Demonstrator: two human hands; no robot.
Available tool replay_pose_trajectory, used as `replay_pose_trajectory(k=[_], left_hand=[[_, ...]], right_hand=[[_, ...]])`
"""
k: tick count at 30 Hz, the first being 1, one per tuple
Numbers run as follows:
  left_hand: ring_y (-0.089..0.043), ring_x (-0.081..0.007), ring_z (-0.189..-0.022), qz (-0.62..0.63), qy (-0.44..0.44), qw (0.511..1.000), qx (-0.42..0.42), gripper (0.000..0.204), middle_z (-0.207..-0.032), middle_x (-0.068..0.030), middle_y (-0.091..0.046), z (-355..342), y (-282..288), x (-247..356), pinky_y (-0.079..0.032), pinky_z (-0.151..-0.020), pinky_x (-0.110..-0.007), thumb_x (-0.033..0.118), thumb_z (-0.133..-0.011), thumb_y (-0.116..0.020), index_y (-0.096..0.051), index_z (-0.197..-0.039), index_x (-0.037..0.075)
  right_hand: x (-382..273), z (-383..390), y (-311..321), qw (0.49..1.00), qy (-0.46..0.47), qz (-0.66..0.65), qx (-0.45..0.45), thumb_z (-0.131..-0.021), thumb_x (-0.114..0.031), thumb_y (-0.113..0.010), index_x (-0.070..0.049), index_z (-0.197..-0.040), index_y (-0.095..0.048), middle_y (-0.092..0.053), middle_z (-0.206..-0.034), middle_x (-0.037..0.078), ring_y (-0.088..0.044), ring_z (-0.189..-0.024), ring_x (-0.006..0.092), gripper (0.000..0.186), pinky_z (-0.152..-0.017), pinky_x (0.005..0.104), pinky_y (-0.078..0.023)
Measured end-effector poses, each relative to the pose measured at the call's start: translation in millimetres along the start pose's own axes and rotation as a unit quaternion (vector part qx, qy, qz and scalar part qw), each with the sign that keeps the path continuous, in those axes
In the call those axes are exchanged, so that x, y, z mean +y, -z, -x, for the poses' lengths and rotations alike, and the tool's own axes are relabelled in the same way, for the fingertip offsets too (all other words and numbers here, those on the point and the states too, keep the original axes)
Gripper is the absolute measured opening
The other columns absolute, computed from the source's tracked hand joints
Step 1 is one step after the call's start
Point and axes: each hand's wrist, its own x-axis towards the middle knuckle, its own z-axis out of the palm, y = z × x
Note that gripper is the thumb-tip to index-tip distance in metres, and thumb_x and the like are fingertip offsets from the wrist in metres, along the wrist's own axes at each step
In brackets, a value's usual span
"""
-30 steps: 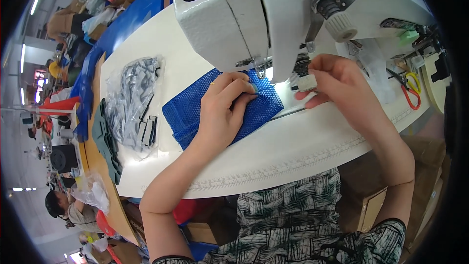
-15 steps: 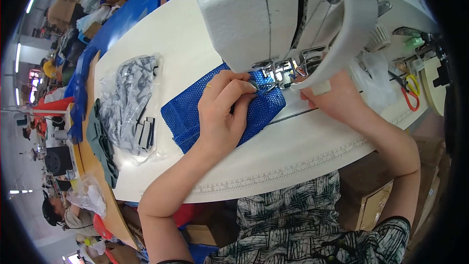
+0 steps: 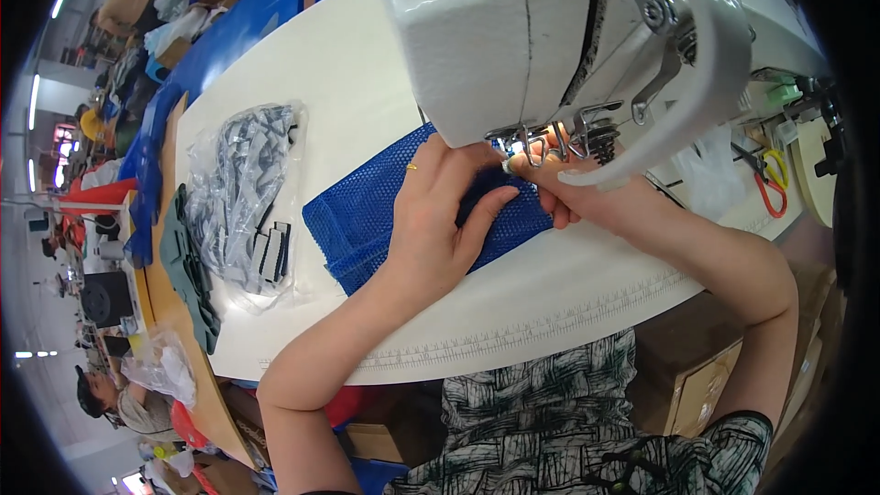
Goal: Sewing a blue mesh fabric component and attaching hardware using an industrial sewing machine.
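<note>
A piece of blue mesh fabric (image 3: 353,225) lies on the white sewing table, its far right part under the head of a white sewing machine (image 3: 486,46). My left hand (image 3: 435,220) rests over the mesh, thumb spread apart from the fingers; the fingertips reach under the machine head and are partly hidden. Close to the lit needle area, my right hand (image 3: 596,197) has its fingers curled at the mesh's right edge, with thumb and forefinger at the cloth. The machine's curved white guard covers part of this hand.
Left on the table lies a clear plastic bag (image 3: 243,188) of grey-and-white patterned pieces. Dark green cloth (image 3: 188,275) hangs at the table's left edge. Scissors with red and yellow handles (image 3: 772,185) lie at the right. A co-worker (image 3: 124,399) is in the left background.
My right hand has moved left to the mesh's edge. My left hand has shifted slightly right and its thumb has spread from the fingers. The machine head appears farther right in view.
</note>
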Motion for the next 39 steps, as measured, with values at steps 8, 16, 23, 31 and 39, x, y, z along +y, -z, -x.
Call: replay_pose_trajectory(k=[8, 16, 23, 31, 39], left_hand=[[-0.071, -0.0278, -0.105, -0.017, 0.064, 0.997, -0.036, 0.028, -0.116, -0.0093, -0.074, 5, 1, -5, -0.056, -0.089, -0.037, 0.006, -0.085, -0.087, -0.08, -0.112, 0.004], [-0.069, -0.0248, -0.102, -0.032, 0.044, 0.997, -0.047, 0.029, -0.113, -0.0082, -0.073, 5, 1, -6, -0.056, -0.086, -0.035, 0.004, -0.085, -0.086, -0.083, -0.113, 0.009], [-0.068, -0.03, -0.106, -0.051, 0.017, 0.996, -0.066, 0.027, -0.115, -0.0115, -0.07, 3, 2, -4, -0.055, -0.09, -0.039, 0.002, -0.087, -0.082, -0.08, -0.114, 0.006], [-0.066, -0.0306, -0.104, -0.049, 0.021, 0.99, -0.133, 0.024, -0.115, -0.0115, -0.069, 27, 23, 23, -0.054, -0.089, -0.04, 0.002, -0.085, -0.082, -0.077, -0.109, 0.003], [-0.054, -0.0329, -0.141, -0.087, 0.055, 0.983, -0.151, 0.025, -0.156, -0.0165, -0.056, 39, 32, 24, -0.032, -0.118, -0.046, 0.014, -0.087, -0.085, -0.08, -0.111, 0.01]], right_hand=[[11, -3, 0, 0.999, 0.028, -0.003, 0.02, -0.097, -0.025, -0.077, 0.005, -0.109, -0.048, -0.068, -0.073, 0.009, -0.067, -0.057, 0.015, 0.044, -0.053, 0.0297, -0.056], [3, -4, 9, 0.999, -0.029, 0.023, 0.013, -0.095, -0.024, -0.079, 0.006, -0.122, -0.046, -0.069, -0.073, 0.008, -0.069, -0.064, 0.0147, 0.052, -0.053, 0.0293, -0.055], [54, -16, 1, 0.87, 0.384, 0.26, 0.165, -0.091, -0.031, -0.081, 0.001, -0.101, -0.07, -0.071, -0.073, 0.017, -0.071, -0.064, 0.0311, 0.035, -0.061, 0.041, -0.056], [34, 23, -13, 0.928, 0.273, 0.236, 0.088, -0.088, -0.021, -0.08, -0.012, -0.086, -0.073, -0.07, -0.068, 0.002, -0.069, -0.068, 0.0254, 0.011, -0.065, 0.0417, -0.05], [45, 30, -24, 0.88, 0.391, 0.239, 0.126, -0.086, -0.015, -0.079, -0.013, -0.084, -0.069, -0.069, -0.078, -0.003, -0.064, -0.083, 0.0217, 0.01, -0.078, 0.0384, -0.042]])
